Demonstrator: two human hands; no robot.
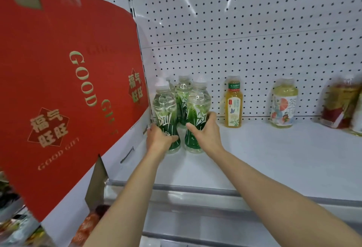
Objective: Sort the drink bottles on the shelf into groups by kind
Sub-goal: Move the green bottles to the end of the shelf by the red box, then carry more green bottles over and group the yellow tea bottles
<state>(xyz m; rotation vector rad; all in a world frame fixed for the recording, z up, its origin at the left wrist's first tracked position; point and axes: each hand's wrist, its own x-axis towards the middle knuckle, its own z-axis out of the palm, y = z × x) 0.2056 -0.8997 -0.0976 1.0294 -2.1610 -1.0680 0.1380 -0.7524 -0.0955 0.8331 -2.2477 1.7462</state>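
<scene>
Clear bottles with green bamboo labels stand grouped at the shelf's left end. My left hand (157, 138) grips the lower part of the front left bamboo bottle (165, 107). My right hand (205, 131) is wrapped around the front right bamboo bottle (198, 105). A third bamboo bottle (182, 94) stands behind them, and another is partly hidden behind the left one. Farther right stand a slim yellow tea bottle (233, 102), a round pale-yellow bottle with a floral label (283, 102), and a red-and-yellow labelled bottle (341, 103) at the frame edge.
A large red gift carton (64, 82) stands close on the left, touching the shelf end. The white shelf (274, 154) has a pegboard back wall (244, 31) and a metal front rail (205, 192). Packaged goods show at the lower left.
</scene>
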